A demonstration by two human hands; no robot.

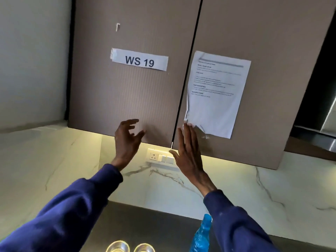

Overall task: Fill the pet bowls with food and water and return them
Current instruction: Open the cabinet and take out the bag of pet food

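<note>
Both hands are raised in front of a brown wall cabinet with two shut doors. My left hand (127, 138) is open with curled fingers near the lower edge of the left door (123, 91), holding nothing. My right hand (189, 151) is flat and open at the seam between the doors, its fingertips by the torn corner of a paper sheet (216, 93). At the bottom edge of the view two shiny metal bowls (118, 246) (144, 248) stand on the dark counter (145, 222). A blue water bottle (201, 235) stands to their right, partly behind my right sleeve.
A label reading WS 19 (139, 60) is taped to the left door. A white socket and switch plate (161, 157) sits on the marble backsplash under the cabinet. A steel hood (327, 124) shows at the far right.
</note>
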